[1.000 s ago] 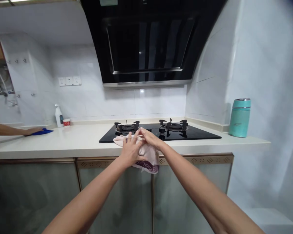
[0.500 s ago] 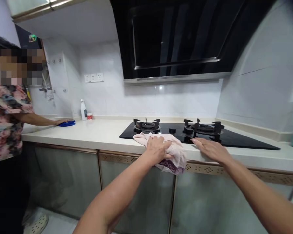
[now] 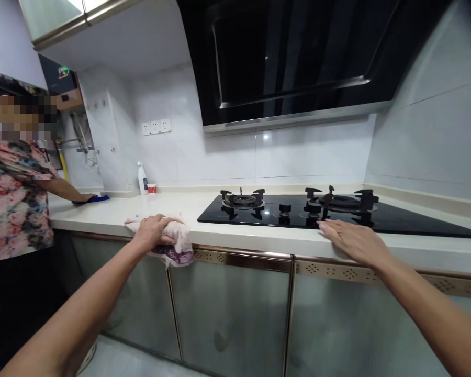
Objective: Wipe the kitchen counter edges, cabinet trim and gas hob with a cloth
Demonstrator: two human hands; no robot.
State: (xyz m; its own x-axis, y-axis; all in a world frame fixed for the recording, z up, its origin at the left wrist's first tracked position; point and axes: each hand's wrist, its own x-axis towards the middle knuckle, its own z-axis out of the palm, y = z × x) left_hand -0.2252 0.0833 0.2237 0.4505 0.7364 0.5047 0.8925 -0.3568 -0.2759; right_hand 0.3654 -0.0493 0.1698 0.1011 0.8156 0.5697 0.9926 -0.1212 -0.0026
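My left hand [image 3: 154, 233] presses a pale pink cloth [image 3: 180, 238] onto the front edge of the white countertop [image 3: 235, 234], left of the stove. Part of the cloth, with a purple printed patch, hangs down over the edge. Its fingers curl over the fabric and the thumb lies along it. My right hand [image 3: 351, 241] rests with fingers stretched out on the counter's front edge, fingertips at the rim of the black gas stove [image 3: 275, 212]. Nothing is held in it.
A co-worker [image 3: 18, 188] in a floral top stands at the left, one hand on a blue cloth [image 3: 101, 198]. A white spray bottle [image 3: 142, 179] and a red-and-white cup [image 3: 152, 188] stand against the back wall. Overhead hangs a black range hood [image 3: 290, 57].
My left hand has slid the pink cloth left along the counter edge, away from the stove front. My right hand stays at the stove's edge. The co-worker's blue cloth has shifted slightly left.
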